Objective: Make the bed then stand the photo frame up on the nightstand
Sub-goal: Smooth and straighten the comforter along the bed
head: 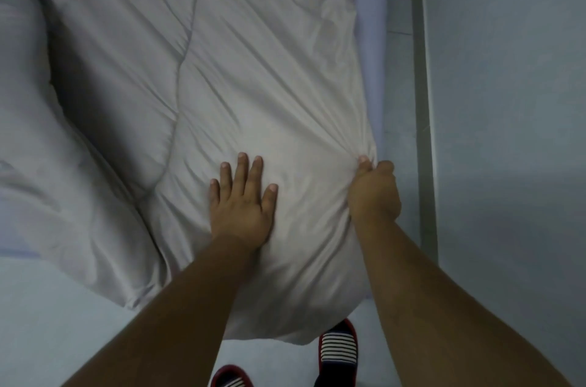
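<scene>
Head view showed my left hand (242, 196) pressed flat, fingers straight, on the white duvet (222, 69). My right hand (374, 190) gripped bunched duvet fabric at the bed's (369, 37) right edge.

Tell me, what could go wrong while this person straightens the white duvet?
1. The right hand bunches the duvet at its edge; a hard tug might drag it askew and bare more of the blue mattress beside it.
2. The left hand presses flat nearby, so pulling against it could just add creases.
3. The end of the duvet hangs close to the striped slippers and might get stepped on.
</scene>
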